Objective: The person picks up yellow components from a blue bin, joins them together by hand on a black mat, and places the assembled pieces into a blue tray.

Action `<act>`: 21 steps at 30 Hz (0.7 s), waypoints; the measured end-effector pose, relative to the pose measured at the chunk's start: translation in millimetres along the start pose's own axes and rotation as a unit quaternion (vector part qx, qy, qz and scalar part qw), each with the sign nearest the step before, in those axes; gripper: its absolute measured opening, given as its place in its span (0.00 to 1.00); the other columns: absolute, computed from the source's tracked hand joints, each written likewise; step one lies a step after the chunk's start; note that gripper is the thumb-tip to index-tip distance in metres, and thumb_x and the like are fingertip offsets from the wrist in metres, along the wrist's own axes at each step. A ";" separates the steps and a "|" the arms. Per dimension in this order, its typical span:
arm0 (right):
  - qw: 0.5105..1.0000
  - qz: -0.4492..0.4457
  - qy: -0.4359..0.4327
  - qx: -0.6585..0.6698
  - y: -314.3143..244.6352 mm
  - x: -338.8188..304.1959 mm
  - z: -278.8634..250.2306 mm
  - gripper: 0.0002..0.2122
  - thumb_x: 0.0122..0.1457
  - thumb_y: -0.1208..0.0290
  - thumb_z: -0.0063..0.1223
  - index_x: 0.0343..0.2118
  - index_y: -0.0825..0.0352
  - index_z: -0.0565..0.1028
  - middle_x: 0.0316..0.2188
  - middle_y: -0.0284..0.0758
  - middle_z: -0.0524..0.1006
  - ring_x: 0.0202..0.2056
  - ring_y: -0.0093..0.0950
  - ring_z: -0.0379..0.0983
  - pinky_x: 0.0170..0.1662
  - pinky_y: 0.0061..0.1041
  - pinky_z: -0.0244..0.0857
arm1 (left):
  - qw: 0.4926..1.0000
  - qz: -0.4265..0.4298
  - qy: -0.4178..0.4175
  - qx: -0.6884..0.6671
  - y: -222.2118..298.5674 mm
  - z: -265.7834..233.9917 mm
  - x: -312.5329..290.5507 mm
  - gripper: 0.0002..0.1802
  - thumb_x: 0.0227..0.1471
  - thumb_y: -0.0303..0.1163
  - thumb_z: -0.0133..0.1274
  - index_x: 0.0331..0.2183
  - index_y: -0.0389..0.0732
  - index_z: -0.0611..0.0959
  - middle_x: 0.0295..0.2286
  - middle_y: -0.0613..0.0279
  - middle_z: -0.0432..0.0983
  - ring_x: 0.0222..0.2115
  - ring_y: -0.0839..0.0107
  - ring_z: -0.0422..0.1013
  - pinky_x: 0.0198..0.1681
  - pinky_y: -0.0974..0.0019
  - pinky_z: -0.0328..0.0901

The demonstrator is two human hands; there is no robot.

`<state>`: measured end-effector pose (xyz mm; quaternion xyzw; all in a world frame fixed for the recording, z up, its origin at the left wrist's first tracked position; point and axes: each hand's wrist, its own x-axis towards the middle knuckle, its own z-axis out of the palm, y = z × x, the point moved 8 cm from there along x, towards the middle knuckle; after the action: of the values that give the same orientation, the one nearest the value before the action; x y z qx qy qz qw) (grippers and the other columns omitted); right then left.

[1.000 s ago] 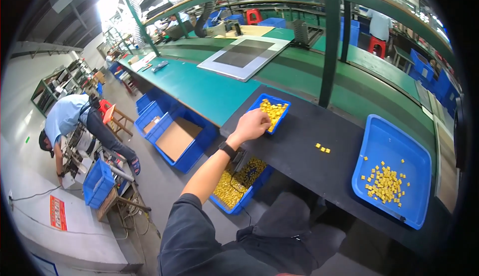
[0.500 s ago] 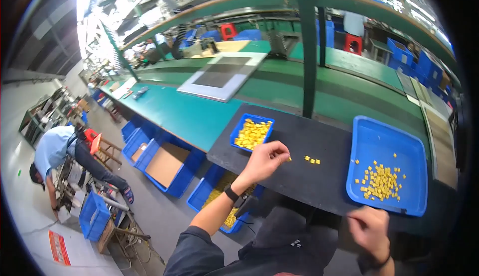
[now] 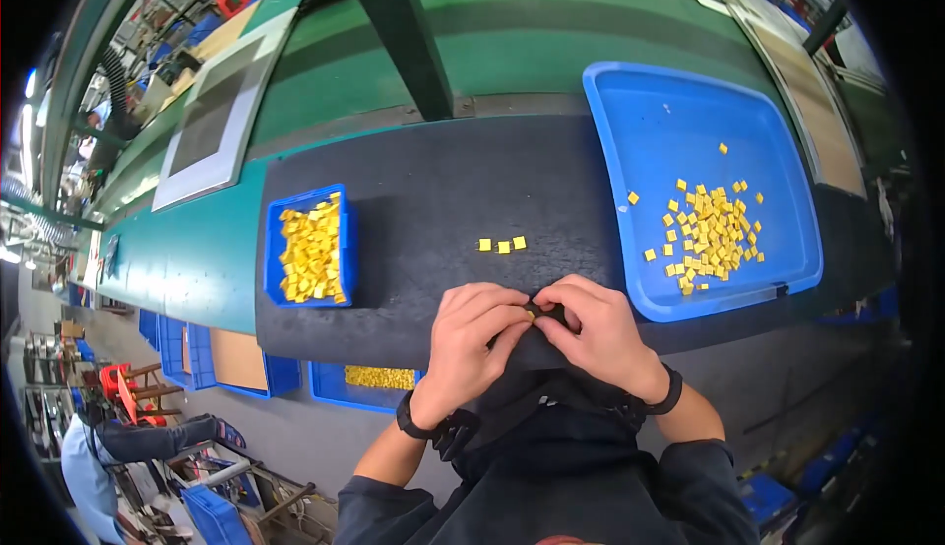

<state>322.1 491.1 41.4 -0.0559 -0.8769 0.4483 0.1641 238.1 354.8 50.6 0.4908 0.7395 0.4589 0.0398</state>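
Head view, looking down on dark mat (image 3: 433, 200) laid over green surface (image 3: 512, 43).

Left hand (image 3: 474, 338) & right hand (image 3: 594, 333) meet at near edge of mat, centre, fingertips touching each other. Both curled inward, pinching one small yellow piece (image 3: 530, 316) w/ a bit of dark material between them; only a sliver of the piece shows. Dark band on each wrist.

3 yellow squares (image 3: 502, 245) in a short row on bare mat, just beyond the hands toward far edge, apart from both hands.

Small blue bin (image 3: 273, 250) on mat's left end, heaped w/ yellow squares, well apart from left hand. Large blue tray (image 3: 669, 112) on mat's right end; loose cluster of yellow squares in its near-right part, a few strays around. Tray's near-left corner lies just beside right hand; contact — can't tell.

Green post (image 3: 399, 28) rises from far edge of mat. Flat grey panel (image 3: 212, 122) lies on surface, far left corner.

Below near edge: blue crate w/ yellow pieces (image 3: 379, 380) on floor level, next to brown cardboard box (image 3: 241, 358). Another person (image 3: 94, 456), light-blue top, at lower left.
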 end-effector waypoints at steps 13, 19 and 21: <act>0.998 -0.041 -0.008 -0.052 -5.2 2.2 4.8 0.12 0.49 0.77 0.74 0.37 0.66 0.83 0.35 0.32 0.79 0.28 0.32 0.80 0.29 0.29 0.73 | 0.999 -0.021 0.011 0.049 -1.4 -3.9 -2.0 0.11 0.42 0.20 0.71 0.31 0.43 0.88 0.35 0.66 0.85 0.43 0.62 0.78 0.48 0.59 0.67; 0.996 -0.068 0.010 -0.062 -7.6 1.8 3.9 0.12 0.50 0.78 0.73 0.37 0.67 0.83 0.34 0.33 0.79 0.28 0.33 0.80 0.28 0.28 0.72 | 0.997 -0.010 0.028 0.071 -0.8 -2.2 -1.5 0.12 0.45 0.22 0.70 0.35 0.42 0.87 0.36 0.65 0.82 0.42 0.61 0.76 0.48 0.57 0.65; 0.998 -0.028 0.022 -0.053 -7.0 5.1 3.3 0.12 0.50 0.79 0.73 0.38 0.67 0.83 0.34 0.34 0.79 0.27 0.33 0.80 0.28 0.28 0.72 | 0.997 -0.014 0.032 0.075 -2.5 -1.1 -2.3 0.12 0.45 0.23 0.70 0.35 0.42 0.87 0.36 0.65 0.82 0.41 0.61 0.76 0.48 0.57 0.65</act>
<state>316.5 485.7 46.4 -0.0498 -0.8967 0.3954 0.1927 237.0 352.1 48.6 0.4676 0.7794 0.4168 -0.0143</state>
